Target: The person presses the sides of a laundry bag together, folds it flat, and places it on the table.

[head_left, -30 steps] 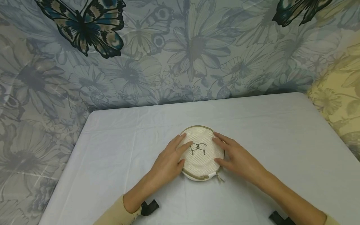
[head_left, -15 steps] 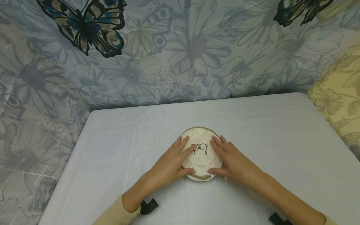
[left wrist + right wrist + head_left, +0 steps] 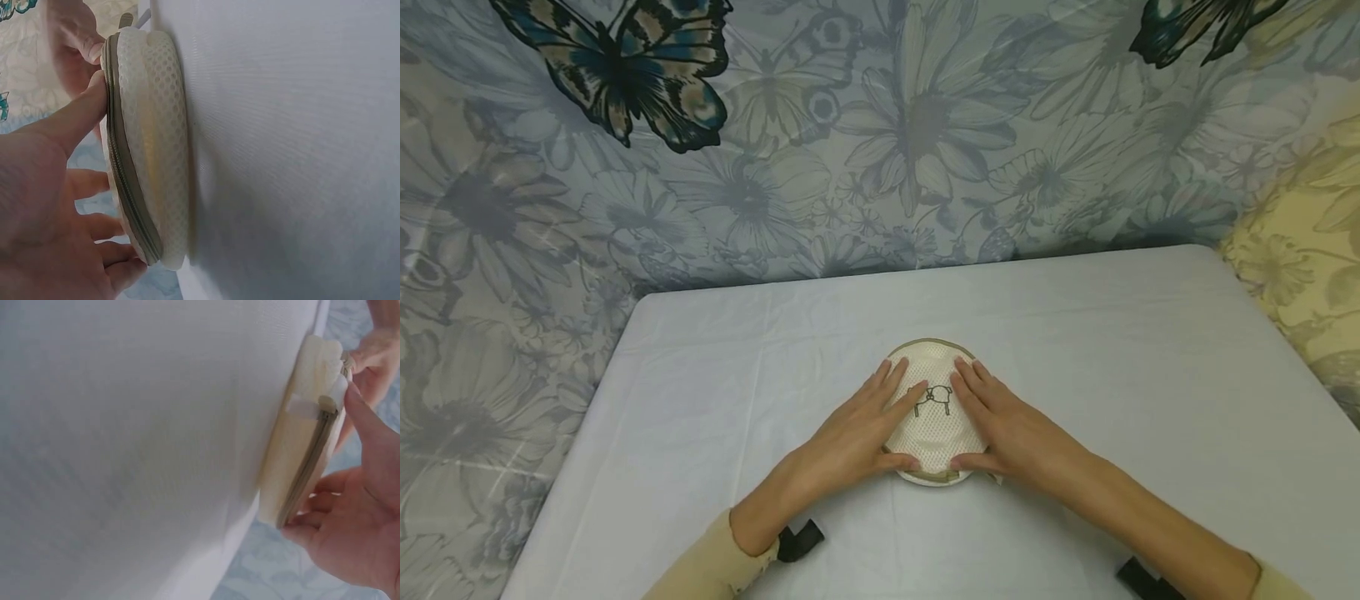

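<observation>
A round cream mesh zip pouch (image 3: 933,437) lies on the white table, a dark line drawing like a pair of glasses on its top. From the left, my left hand (image 3: 856,432) rests on it with fingers spread and thumb near the front rim. My right hand (image 3: 1021,433) touches the opposite side, fingers fairly straight, partly covering the drawing. In the left wrist view the puffy mesh side (image 3: 169,100) shows below an olive zipper (image 3: 122,156), which looks closed along that stretch. A white tab (image 3: 304,407) sticks out by the zipper end in the right wrist view.
The white-clothed table (image 3: 737,358) reaches back to a flower-and-butterfly-patterned wall hanging (image 3: 917,125). Yellow patterned fabric (image 3: 1307,250) hangs at the right. Black straps (image 3: 801,542) sit at the wrists, below beige sleeves.
Both hands have slid further inward over the pouch's top, thumbs moving toward the front rim. The right fingers now reach over part of the drawing. The pouch stays nearly in place.
</observation>
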A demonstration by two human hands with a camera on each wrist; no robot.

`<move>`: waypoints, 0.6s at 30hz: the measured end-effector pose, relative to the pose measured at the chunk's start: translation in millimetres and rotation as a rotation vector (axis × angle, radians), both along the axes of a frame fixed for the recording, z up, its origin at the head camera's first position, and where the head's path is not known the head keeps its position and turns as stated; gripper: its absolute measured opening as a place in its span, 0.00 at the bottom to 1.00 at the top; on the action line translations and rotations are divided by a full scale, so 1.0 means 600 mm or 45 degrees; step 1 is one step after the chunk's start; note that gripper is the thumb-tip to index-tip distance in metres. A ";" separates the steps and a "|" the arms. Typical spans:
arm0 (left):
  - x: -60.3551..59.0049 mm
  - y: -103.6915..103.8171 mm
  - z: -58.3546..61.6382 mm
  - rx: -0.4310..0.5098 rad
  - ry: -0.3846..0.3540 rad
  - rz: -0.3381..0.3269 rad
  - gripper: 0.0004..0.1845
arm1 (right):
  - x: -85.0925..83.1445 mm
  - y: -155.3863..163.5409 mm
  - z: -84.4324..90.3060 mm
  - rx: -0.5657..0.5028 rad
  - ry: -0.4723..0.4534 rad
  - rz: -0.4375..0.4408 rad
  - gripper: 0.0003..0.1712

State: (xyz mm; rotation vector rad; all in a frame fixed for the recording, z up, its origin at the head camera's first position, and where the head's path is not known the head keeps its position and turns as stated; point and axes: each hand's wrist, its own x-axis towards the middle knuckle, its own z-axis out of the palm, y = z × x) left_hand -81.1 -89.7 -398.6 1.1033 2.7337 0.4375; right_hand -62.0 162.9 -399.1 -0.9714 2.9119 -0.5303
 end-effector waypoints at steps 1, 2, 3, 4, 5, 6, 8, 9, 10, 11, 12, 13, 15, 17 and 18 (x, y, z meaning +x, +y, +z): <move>-0.001 0.000 -0.001 -0.014 0.000 -0.006 0.52 | 0.000 0.000 -0.001 0.009 0.002 0.005 0.59; -0.002 0.000 -0.003 -0.029 -0.001 -0.011 0.53 | -0.001 0.001 -0.003 0.022 0.003 0.011 0.59; -0.003 0.001 -0.004 -0.041 -0.003 -0.014 0.53 | -0.001 0.001 -0.004 0.033 -0.001 0.012 0.59; -0.004 0.001 -0.004 -0.051 -0.004 -0.017 0.53 | -0.001 0.001 -0.004 0.046 -0.007 0.013 0.58; -0.004 0.001 -0.005 -0.060 -0.008 -0.018 0.53 | -0.002 0.001 -0.004 0.056 -0.008 0.014 0.58; -0.005 0.001 -0.005 -0.069 -0.010 -0.021 0.53 | -0.003 0.001 -0.005 0.066 -0.010 0.015 0.59; -0.005 0.001 -0.006 -0.079 -0.013 -0.026 0.53 | -0.004 0.000 -0.005 0.082 -0.004 0.024 0.59; -0.005 0.001 -0.006 -0.081 -0.013 -0.028 0.53 | -0.004 0.000 -0.005 0.089 0.001 0.028 0.60; -0.005 0.001 -0.007 -0.085 -0.011 -0.030 0.52 | -0.004 -0.001 -0.006 0.090 0.008 0.034 0.60; -0.004 0.002 -0.008 -0.090 -0.005 -0.032 0.52 | -0.005 -0.001 -0.006 0.092 0.016 0.042 0.60; -0.004 0.002 -0.009 -0.095 0.003 -0.034 0.52 | -0.005 -0.001 -0.007 0.096 0.022 0.050 0.60; -0.004 0.002 -0.010 -0.100 0.010 -0.035 0.52 | -0.006 0.000 -0.007 0.097 0.031 0.059 0.60; -0.004 0.003 -0.011 -0.114 0.021 -0.035 0.52 | -0.007 0.000 -0.008 0.098 0.042 0.073 0.59; -0.004 0.004 -0.012 -0.130 0.037 -0.039 0.52 | -0.009 0.001 -0.008 0.101 0.045 0.083 0.59; -0.005 0.004 -0.012 -0.137 0.045 -0.042 0.52 | -0.009 0.001 -0.008 0.105 0.045 0.086 0.59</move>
